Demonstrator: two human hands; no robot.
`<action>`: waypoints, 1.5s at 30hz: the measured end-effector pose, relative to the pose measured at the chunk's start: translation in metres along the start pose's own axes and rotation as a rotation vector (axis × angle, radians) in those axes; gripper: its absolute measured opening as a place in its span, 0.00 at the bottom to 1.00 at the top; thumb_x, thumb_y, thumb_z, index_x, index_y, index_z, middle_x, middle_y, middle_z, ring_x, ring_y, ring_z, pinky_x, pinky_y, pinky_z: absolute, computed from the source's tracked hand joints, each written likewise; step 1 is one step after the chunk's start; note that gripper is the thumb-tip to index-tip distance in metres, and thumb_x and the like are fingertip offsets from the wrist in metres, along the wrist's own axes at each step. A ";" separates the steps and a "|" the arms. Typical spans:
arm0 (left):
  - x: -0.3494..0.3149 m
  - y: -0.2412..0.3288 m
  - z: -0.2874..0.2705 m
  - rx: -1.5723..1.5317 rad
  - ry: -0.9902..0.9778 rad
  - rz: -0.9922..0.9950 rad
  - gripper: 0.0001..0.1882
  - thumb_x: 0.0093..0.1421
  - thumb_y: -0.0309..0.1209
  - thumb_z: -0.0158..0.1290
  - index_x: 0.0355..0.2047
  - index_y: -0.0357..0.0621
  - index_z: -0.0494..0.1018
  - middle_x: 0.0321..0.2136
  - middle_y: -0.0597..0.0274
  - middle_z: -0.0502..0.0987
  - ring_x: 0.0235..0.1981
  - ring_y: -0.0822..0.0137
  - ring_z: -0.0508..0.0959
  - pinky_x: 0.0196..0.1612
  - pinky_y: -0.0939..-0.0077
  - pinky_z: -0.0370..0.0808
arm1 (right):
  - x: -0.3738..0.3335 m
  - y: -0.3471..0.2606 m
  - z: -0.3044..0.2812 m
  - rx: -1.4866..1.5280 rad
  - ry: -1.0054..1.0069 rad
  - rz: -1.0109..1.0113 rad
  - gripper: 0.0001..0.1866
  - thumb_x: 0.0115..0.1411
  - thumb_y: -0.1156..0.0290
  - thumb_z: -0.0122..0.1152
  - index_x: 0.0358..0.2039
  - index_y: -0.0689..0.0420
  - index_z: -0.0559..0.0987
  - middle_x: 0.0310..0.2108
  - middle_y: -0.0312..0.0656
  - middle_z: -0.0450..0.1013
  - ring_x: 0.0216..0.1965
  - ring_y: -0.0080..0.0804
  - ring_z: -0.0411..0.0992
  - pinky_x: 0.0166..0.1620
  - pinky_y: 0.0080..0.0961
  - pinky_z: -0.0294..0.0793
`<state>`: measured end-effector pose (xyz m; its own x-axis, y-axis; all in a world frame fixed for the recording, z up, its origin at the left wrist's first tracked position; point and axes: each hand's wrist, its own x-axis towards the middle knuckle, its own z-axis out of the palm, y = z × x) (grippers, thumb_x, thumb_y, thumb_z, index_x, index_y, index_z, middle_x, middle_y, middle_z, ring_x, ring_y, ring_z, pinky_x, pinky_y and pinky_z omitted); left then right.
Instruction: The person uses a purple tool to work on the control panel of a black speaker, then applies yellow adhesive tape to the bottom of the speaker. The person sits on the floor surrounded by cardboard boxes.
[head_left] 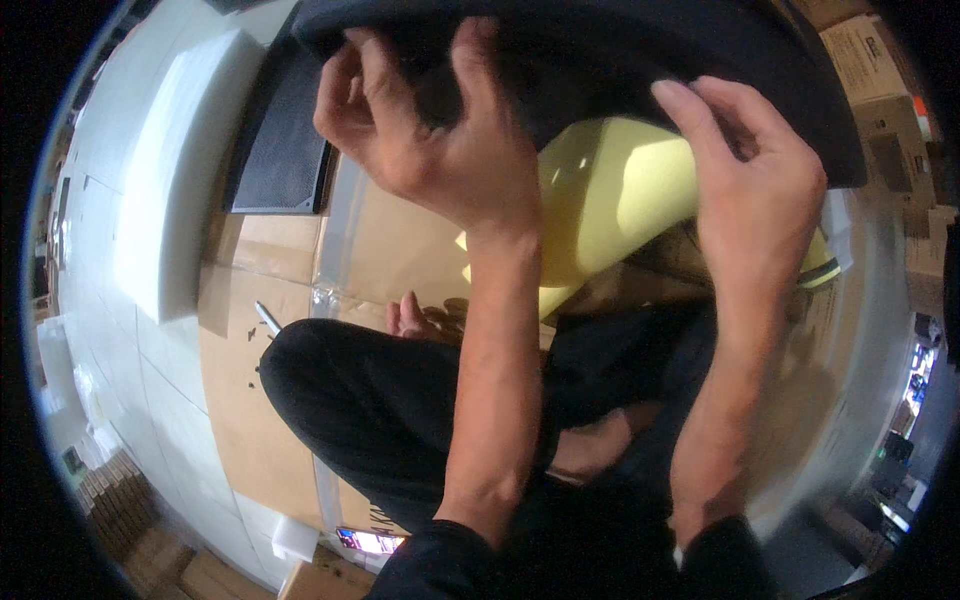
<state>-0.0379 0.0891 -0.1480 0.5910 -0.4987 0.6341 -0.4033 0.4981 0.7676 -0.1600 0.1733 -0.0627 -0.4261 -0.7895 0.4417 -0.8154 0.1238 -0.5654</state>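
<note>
A large black curved object [620, 50] spans the top of the view, its far side cut off by the frame. My left hand [425, 130] is at its left part, thumb and fingers bent around dark material; the tips are partly lost against the black. At the object's lower right edge, my right hand [755, 150] is closed, with thumb and forefinger tips pressed to that edge. Between my forearms, below the black object, lies a bent yellow sheet [620, 200], partly hidden by my left wrist.
Flattened cardboard [260, 400] lies under my crossed legs. Left of it are a black perforated panel [280, 160], a long white foam block [170, 180] and a pen [267, 318] near my knee. A lit phone [370, 541] lies below. Cardboard boxes [880, 140] stand at the right.
</note>
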 end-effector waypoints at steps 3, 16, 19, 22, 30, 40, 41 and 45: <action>0.002 -0.001 0.005 0.001 0.034 0.084 0.30 0.59 0.35 0.68 0.59 0.35 0.75 0.53 0.48 0.69 0.54 0.57 0.72 0.58 0.67 0.71 | 0.004 0.004 -0.003 -0.016 0.035 -0.037 0.18 0.59 0.62 0.73 0.43 0.64 0.85 0.35 0.42 0.84 0.36 0.23 0.80 0.43 0.21 0.77; -0.009 0.000 0.011 0.138 -0.037 0.140 0.37 0.63 0.43 0.64 0.65 0.34 0.66 0.68 0.37 0.56 0.69 0.47 0.58 0.70 0.57 0.58 | -0.003 0.032 0.032 0.191 0.348 -0.029 0.13 0.54 0.66 0.76 0.30 0.62 0.83 0.30 0.46 0.80 0.32 0.43 0.79 0.37 0.33 0.75; -0.011 0.004 0.011 0.107 -0.078 0.115 0.39 0.62 0.44 0.65 0.66 0.34 0.65 0.69 0.36 0.55 0.70 0.46 0.56 0.72 0.54 0.54 | -0.002 0.033 0.037 0.271 0.389 -0.004 0.14 0.53 0.65 0.77 0.29 0.62 0.83 0.29 0.46 0.80 0.31 0.43 0.79 0.36 0.33 0.75; -0.013 0.007 0.010 0.100 -0.120 0.095 0.42 0.62 0.47 0.65 0.68 0.34 0.62 0.71 0.34 0.52 0.73 0.44 0.52 0.73 0.51 0.47 | -0.004 0.030 0.032 0.124 0.330 0.024 0.11 0.61 0.66 0.71 0.39 0.60 0.85 0.34 0.44 0.83 0.35 0.27 0.81 0.41 0.21 0.78; -0.016 0.012 0.006 0.179 -0.214 0.094 0.55 0.57 0.54 0.66 0.72 0.34 0.51 0.73 0.36 0.48 0.75 0.45 0.46 0.76 0.49 0.37 | -0.003 0.015 0.018 0.271 0.229 0.259 0.09 0.60 0.66 0.71 0.35 0.59 0.87 0.31 0.43 0.84 0.34 0.26 0.81 0.42 0.23 0.78; -0.017 0.027 0.009 0.184 -0.262 0.048 0.67 0.45 0.53 0.75 0.72 0.27 0.47 0.73 0.33 0.44 0.76 0.44 0.41 0.76 0.49 0.37 | -0.007 0.004 0.009 0.176 0.243 0.147 0.08 0.59 0.74 0.69 0.31 0.66 0.80 0.24 0.43 0.76 0.22 0.31 0.73 0.29 0.27 0.69; -0.019 0.029 0.011 0.227 -0.274 0.052 0.69 0.43 0.53 0.76 0.71 0.26 0.46 0.73 0.32 0.43 0.76 0.44 0.40 0.76 0.49 0.37 | -0.007 0.007 0.008 0.124 0.244 0.151 0.08 0.59 0.73 0.69 0.32 0.65 0.81 0.25 0.43 0.77 0.24 0.29 0.74 0.31 0.27 0.70; -0.028 0.038 0.017 0.225 -0.309 0.047 0.74 0.38 0.52 0.78 0.71 0.24 0.44 0.73 0.29 0.41 0.76 0.43 0.39 0.76 0.50 0.36 | 0.003 0.031 0.007 0.068 0.207 0.142 0.15 0.58 0.63 0.73 0.37 0.63 0.86 0.29 0.41 0.83 0.30 0.23 0.77 0.40 0.24 0.75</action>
<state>-0.0814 0.1102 -0.1352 0.3439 -0.6862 0.6410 -0.5888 0.3741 0.7165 -0.1840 0.1706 -0.0840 -0.6111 -0.6267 0.4836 -0.7164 0.1781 -0.6746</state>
